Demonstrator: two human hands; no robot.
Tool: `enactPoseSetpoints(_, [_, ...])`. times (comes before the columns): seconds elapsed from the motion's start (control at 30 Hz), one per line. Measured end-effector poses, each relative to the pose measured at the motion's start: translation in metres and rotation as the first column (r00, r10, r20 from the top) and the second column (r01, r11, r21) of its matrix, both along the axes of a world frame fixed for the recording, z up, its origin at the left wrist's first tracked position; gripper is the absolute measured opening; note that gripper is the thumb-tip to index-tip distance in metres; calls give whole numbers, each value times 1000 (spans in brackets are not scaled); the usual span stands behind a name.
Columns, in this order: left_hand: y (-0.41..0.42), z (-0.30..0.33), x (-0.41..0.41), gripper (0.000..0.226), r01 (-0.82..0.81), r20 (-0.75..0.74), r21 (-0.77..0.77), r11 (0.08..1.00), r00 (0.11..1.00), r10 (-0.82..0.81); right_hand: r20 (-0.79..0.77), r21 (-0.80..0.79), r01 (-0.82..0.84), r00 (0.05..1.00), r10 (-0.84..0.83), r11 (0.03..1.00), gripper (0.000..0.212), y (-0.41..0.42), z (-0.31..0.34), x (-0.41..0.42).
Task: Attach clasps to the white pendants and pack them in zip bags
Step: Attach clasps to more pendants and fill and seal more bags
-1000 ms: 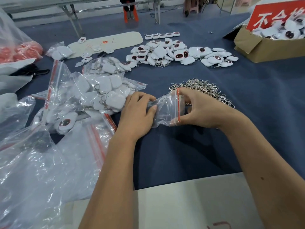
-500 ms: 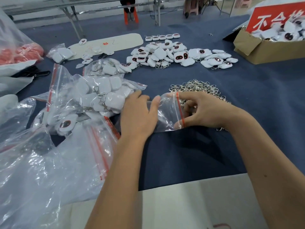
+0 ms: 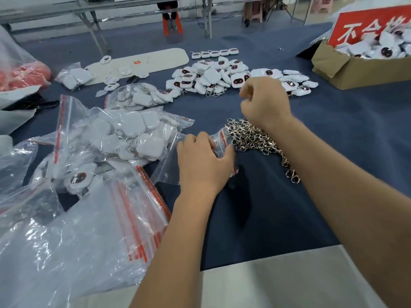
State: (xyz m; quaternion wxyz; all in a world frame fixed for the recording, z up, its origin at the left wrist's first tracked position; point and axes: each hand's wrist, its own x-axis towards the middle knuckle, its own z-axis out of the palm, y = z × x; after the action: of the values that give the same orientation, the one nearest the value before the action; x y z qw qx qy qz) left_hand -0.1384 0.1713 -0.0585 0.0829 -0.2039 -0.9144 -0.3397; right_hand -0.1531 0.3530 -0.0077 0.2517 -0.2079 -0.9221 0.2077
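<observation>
Here the left hand (image 3: 203, 162) pins a small zip bag (image 3: 219, 142) on the counter (image 3: 333, 130), fingers loosely curled on it. The right hand (image 3: 264, 101), curled and seemingly empty, hovers between the clasps (image 3: 251, 135) and loose white pendants (image 3: 209, 76). Packing seems underway; next it likely needs a pendant.

A red sign (image 3: 364, 25) at the upper right of the frame, standing behind a cardboard box (image 3: 355, 72), shows white Chinese characters reading "不合", the rest hidden; no other text is legible.
</observation>
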Motion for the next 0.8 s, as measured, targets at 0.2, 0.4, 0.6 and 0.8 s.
enactPoseSetpoints(0.2, [0,-2,-3,36,4,10,-27,1000,1000,-4,402,169,-30,915,-41,985,83,39,-14,-68])
enactPoseSetpoints(0.4, [-1,-5,-5,34,9,11,-11,1000,1000,-9,444,-37,-90,891,97,995,88,54,-30,-95])
enactPoseSetpoints(0.6, [-2,-5,-5,29,9,24,11,1000,1000,-9,365,105,-146,926,98,984,41,37,-33,-82])
enactPoseSetpoints(0.8, [-3,-3,-7,27,17,28,23,1000,999,-18,284,193,-163,953,104,968,27,4,-24,-55])
